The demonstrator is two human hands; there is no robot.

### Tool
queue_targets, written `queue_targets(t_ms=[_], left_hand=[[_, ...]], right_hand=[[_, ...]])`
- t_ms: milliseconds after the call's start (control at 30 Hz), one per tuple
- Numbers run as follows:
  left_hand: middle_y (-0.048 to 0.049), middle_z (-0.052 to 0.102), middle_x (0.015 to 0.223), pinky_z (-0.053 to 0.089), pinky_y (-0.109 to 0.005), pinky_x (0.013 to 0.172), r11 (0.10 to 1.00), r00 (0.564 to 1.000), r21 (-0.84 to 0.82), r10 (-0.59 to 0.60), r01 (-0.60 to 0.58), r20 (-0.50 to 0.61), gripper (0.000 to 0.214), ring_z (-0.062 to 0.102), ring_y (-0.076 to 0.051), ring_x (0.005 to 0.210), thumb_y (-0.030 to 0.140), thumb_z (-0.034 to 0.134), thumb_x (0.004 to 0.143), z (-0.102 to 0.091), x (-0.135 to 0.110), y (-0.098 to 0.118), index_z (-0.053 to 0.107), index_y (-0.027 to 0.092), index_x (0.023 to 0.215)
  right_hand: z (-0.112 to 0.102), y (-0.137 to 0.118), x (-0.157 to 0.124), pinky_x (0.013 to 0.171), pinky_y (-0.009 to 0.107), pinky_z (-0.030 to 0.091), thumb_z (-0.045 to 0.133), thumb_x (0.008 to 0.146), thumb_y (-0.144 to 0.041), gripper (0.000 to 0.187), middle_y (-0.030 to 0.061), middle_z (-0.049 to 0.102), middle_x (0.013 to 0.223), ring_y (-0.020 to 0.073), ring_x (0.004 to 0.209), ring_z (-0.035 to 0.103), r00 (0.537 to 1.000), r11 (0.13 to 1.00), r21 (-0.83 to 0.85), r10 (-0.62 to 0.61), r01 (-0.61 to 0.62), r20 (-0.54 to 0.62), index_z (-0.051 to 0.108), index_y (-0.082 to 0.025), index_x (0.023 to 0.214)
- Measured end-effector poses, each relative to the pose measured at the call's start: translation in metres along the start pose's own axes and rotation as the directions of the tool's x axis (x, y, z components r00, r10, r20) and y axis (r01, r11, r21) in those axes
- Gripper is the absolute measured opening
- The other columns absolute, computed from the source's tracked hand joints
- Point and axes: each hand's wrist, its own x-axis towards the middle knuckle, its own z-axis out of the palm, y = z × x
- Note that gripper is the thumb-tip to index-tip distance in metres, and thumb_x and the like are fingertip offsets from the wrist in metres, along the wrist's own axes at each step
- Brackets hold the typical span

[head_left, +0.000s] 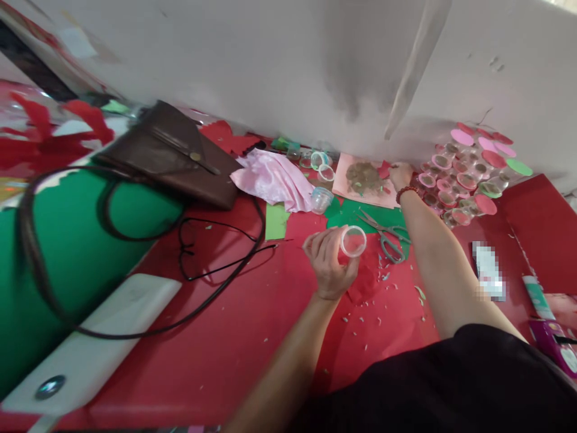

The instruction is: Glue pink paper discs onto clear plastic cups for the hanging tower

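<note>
My left hand [328,260] is closed round a small clear plastic cup [353,240], held on its side over the red table cover [234,337]. My right hand [400,176], a red bead bracelet on its wrist, reaches far forward to a pink sheet [347,163] that carries a pile of brownish dried material [364,177]. Its fingers are curled down at the pile's right edge; what they pinch is hidden. Grey scissors [387,236] lie on a green sheet [360,211] between both hands.
Several filled small cups with pink, red and green lids [469,174] are stacked at the right by the wall. Empty clear cups [321,165], pink cloth [274,179], a brown bag [171,153], black cords [211,267], a white device [94,343] and glue tubes [538,297] lie around.
</note>
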Motion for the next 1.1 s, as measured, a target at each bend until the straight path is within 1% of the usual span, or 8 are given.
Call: queue_targets(t_ms=[100, 267, 467, 567, 667, 867, 967, 1100], left_hand=[[-0.0116, 0.081, 0.107, 0.042, -0.043, 0.099, 1.000, 1.000, 0.011, 0.004, -0.004, 0.001, 0.039, 0.071, -0.028, 0.102, 0.034, 0.071, 0.090, 0.000, 0.001, 0.000, 0.067, 0.019, 0.126], [-0.0113, 0.081, 0.109, 0.043, -0.043, 0.100, 0.999, 1.000, 0.027, -0.022, 0.022, 0.010, 0.039, 0.072, -0.028, 0.102, 0.034, 0.069, 0.090, -0.001, 0.001, 0.001, 0.067, 0.020, 0.127], [-0.0127, 0.081, 0.107, 0.044, -0.044, 0.098, 0.997, 0.999, 0.072, -0.041, 0.039, 0.026, 0.035, 0.072, -0.028, 0.100, 0.040, 0.065, 0.093, -0.001, 0.000, 0.001, 0.068, 0.020, 0.122], [-0.0131, 0.081, 0.108, 0.044, -0.045, 0.098, 0.995, 0.998, 0.090, -0.053, 0.049, 0.043, 0.036, 0.073, -0.029, 0.101, 0.042, 0.064, 0.093, 0.000, -0.002, 0.000, 0.069, 0.020, 0.121], [-0.0130, 0.081, 0.108, 0.043, -0.044, 0.099, 0.997, 0.998, 0.066, -0.035, 0.032, 0.046, 0.036, 0.073, -0.029, 0.101, 0.037, 0.065, 0.092, 0.000, -0.002, -0.001, 0.068, 0.020, 0.123], [-0.0136, 0.081, 0.107, 0.043, -0.044, 0.097, 0.997, 0.998, 0.064, -0.038, 0.034, 0.051, 0.037, 0.073, -0.029, 0.101, 0.035, 0.064, 0.091, 0.000, -0.002, -0.002, 0.067, 0.019, 0.124], [-0.0138, 0.081, 0.108, 0.043, -0.045, 0.097, 0.996, 0.997, 0.072, -0.047, 0.042, 0.063, 0.038, 0.073, -0.029, 0.102, 0.037, 0.063, 0.091, 0.000, -0.003, -0.001, 0.068, 0.019, 0.124], [-0.0136, 0.081, 0.107, 0.044, -0.045, 0.096, 0.994, 0.996, 0.090, -0.066, 0.060, 0.057, 0.037, 0.073, -0.029, 0.100, 0.040, 0.061, 0.093, 0.001, -0.005, 0.000, 0.069, 0.020, 0.123]], right_hand=[[0.006, -0.013, -0.008, 0.099, 0.028, 0.055, 0.055, 0.091, -0.014, 0.037, 0.0165, 0.080, 0.125, 0.0215, 0.114, 0.076, 1.000, 0.998, 0.067, 0.010, -0.010, 0.003, 0.079, -0.011, 0.120], [-0.001, -0.028, -0.017, 0.099, 0.028, 0.054, 0.055, 0.095, -0.017, 0.033, 0.0114, 0.081, 0.122, 0.0198, 0.111, 0.076, 0.993, 0.990, 0.079, -0.120, 0.119, 0.006, 0.081, -0.017, 0.115], [-0.019, -0.022, 0.004, 0.102, 0.036, 0.052, 0.050, 0.095, -0.010, 0.038, 0.0220, 0.078, 0.127, 0.0279, 0.118, 0.073, 0.995, 0.996, -0.019, -0.090, 0.089, -0.036, 0.079, -0.007, 0.119], [-0.013, -0.024, 0.012, 0.107, 0.039, 0.050, 0.049, 0.095, -0.010, 0.041, 0.0220, 0.076, 0.132, 0.0286, 0.123, 0.071, 0.996, 0.995, -0.037, -0.092, 0.092, -0.014, 0.077, -0.007, 0.124], [0.000, -0.033, 0.012, 0.110, 0.040, 0.049, 0.048, 0.096, -0.013, 0.041, 0.0204, 0.076, 0.134, 0.0284, 0.126, 0.069, 0.992, 0.990, -0.056, -0.126, 0.127, 0.015, 0.078, -0.010, 0.124], [0.010, -0.054, 0.005, 0.108, 0.038, 0.050, 0.051, 0.095, -0.010, 0.038, 0.0184, 0.077, 0.130, 0.0284, 0.122, 0.072, 0.974, 0.978, -0.068, -0.190, 0.199, 0.125, 0.080, -0.013, 0.121], [0.004, -0.053, 0.006, 0.105, 0.035, 0.052, 0.052, 0.093, -0.010, 0.040, 0.0140, 0.079, 0.130, 0.0263, 0.119, 0.073, 0.958, 0.967, -0.033, -0.243, 0.251, 0.153, 0.081, -0.018, 0.120], [-0.006, -0.040, 0.014, 0.099, 0.035, 0.055, 0.050, 0.091, -0.013, 0.042, 0.0132, 0.080, 0.126, 0.0274, 0.117, 0.073, 0.976, 0.978, -0.017, -0.205, 0.207, 0.073, 0.080, -0.016, 0.121]])
